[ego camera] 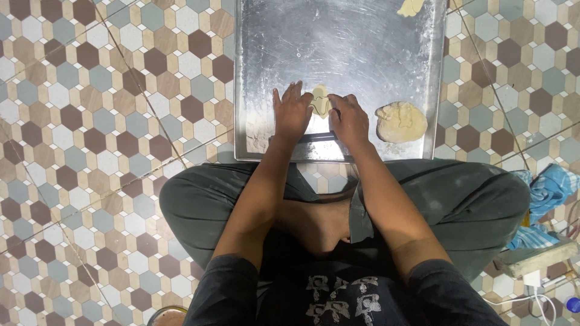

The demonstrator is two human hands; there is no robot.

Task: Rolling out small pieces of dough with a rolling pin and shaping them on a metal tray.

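steel tray with dough lump; both hands flat, pressing small dough piece

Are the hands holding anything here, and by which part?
Nothing is lifted. The left hand and right hand rest on the metal tray, fingertips pressing opposite sides of a small dough piece between them.
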